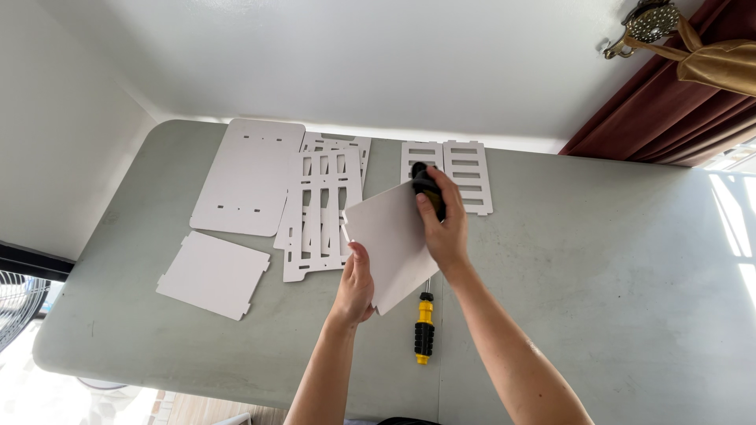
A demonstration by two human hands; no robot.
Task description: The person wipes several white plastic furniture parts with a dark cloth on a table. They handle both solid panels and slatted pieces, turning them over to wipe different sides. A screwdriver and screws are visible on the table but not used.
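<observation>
L hand point(354, 287) fingers pinch white panel point(394, 240); R hand point(445, 228) grips black tool point(428, 189) on it.

A plain white panel point(394, 244) is being held tilted above the middle of the counter point(598, 275), its lower left edge resting in the left hand point(356, 285). A black tool handle point(428, 189) is pressing against the panel's top right corner, gripped in the right hand point(446, 228).

Grey table point(598, 260); white panels point(248, 177); yellow-black screwdriver point(424, 329).
</observation>
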